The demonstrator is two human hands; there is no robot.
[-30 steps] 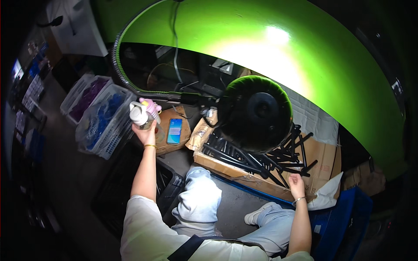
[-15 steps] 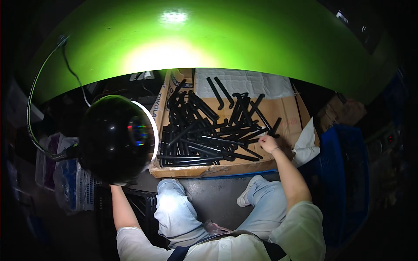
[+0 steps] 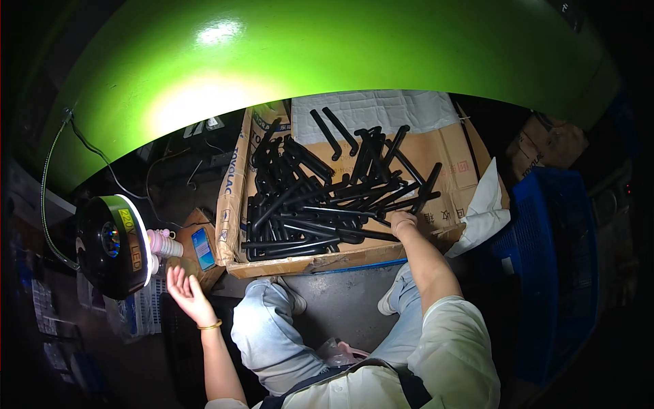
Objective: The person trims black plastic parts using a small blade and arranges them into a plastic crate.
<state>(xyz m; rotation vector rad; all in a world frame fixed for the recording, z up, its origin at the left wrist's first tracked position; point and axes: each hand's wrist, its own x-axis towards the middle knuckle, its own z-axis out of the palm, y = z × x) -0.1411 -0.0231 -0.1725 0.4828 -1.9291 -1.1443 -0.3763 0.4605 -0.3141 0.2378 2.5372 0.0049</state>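
"How far along are you?"
"I can't tell what's done; plenty of black tubes (image 3: 320, 210) lie heaped toward the carton's (image 3: 300, 266) front-left corner, two apart near its back edge."
"Hands?"
"My right (image 3: 403, 222) meets the heap near the front edge, pinch hidden; my left (image 3: 191, 294), fingers spread, is empty beside the pink ribbed item (image 3: 165, 244)."

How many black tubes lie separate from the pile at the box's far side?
2, side by side: the left tube and the right tube. Both show fully beyond the pile, where more tubes may be hidden.
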